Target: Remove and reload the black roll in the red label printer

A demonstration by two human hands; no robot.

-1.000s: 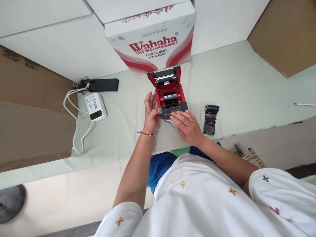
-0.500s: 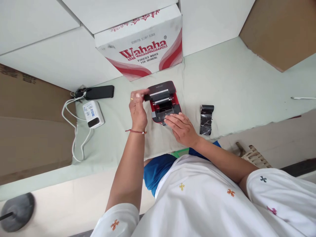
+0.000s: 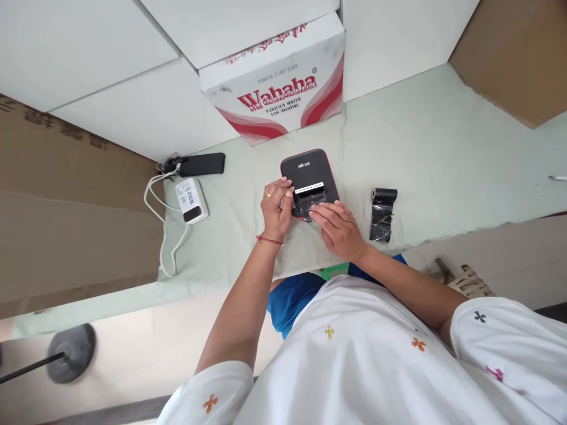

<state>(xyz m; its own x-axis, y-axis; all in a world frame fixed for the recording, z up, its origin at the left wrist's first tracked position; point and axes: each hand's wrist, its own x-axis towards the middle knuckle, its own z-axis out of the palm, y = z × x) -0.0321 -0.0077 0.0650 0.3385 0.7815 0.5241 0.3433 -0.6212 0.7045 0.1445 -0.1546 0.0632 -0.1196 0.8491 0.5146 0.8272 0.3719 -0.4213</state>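
Observation:
A small red printer with a black lid (image 3: 309,171) sits on the pale green cloth (image 3: 420,153), its lid down. My left hand (image 3: 277,206) grips the printer's left front corner, fingers curled against the lid edge. My right hand (image 3: 339,227) rests on the front edge of the printer, fingers stretched flat over it. A strip of white label shows in the slot between the two hands.
A black ribbon roll (image 3: 382,206) lies right of the printer. A white Wahaha carton (image 3: 283,82) stands behind it. At the left lie a white charger (image 3: 191,199) with its cable and a black phone (image 3: 201,164). Brown cardboard sheets flank both sides.
The printer's lid stood open showing the red inside; my left hand swung it down and it is now closed. My right hand stayed at the front edge.

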